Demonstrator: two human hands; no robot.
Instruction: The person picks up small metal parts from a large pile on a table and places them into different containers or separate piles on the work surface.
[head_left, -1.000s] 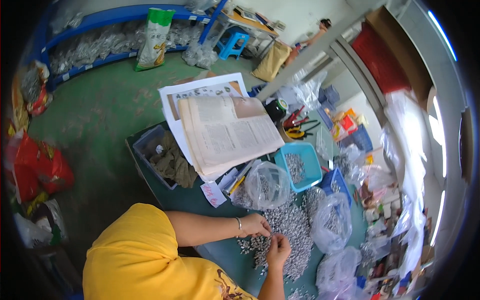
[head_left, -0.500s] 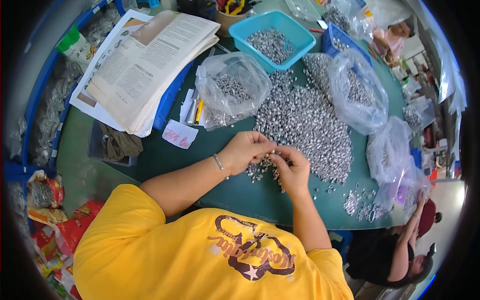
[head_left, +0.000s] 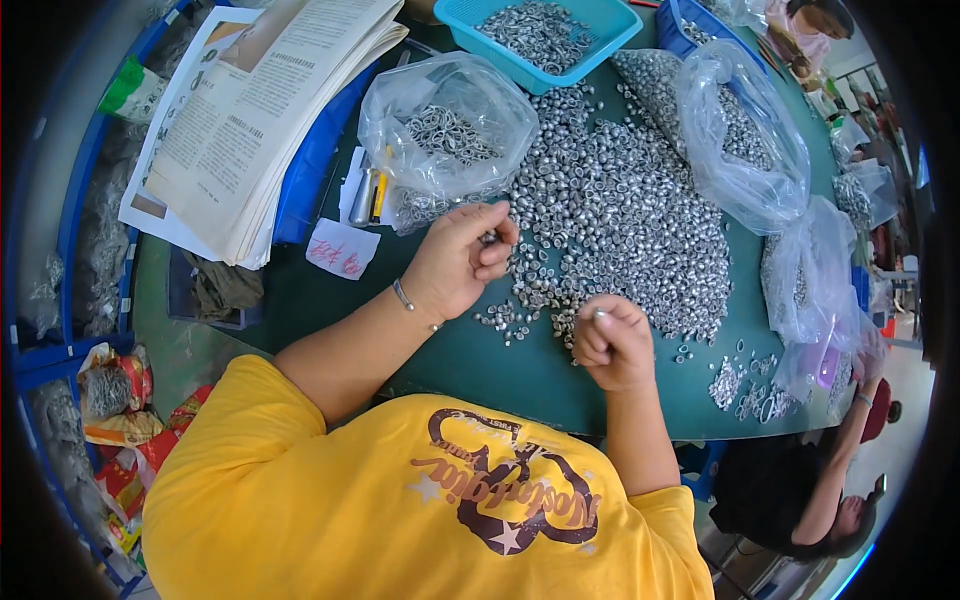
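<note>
My left hand [head_left: 452, 262] is raised over the table edge of the pile, its fingers curled in, with a small dark metal piece [head_left: 488, 238] partly showing among them. To the right, my right hand [head_left: 617, 350] is closed, thumb against the index finger, and a tiny silvery metal piece [head_left: 600, 313] shows at the fingertips. Beyond both hands spreads a big pile of small silver ring-like metal parts [head_left: 640, 220]. A few loose ones lie between the hands. An open clear plastic bag [head_left: 385, 105] holding similar rings stands just past my left hand.
A turquoise basket [head_left: 460, 15] of parts stands at the back, with newspapers [head_left: 250, 110] at the left. A yellow-and-black tool [head_left: 378, 197] lies near a paper note [head_left: 342, 248]. More plastic bags [head_left: 735, 170] line the right. Another person [head_left: 800, 490] works at the right edge.
My hands, together at the fingertips before, have parted: the left moved up and left, the right a little rightward. The view has shifted slightly, with the table's things nearer the top.
</note>
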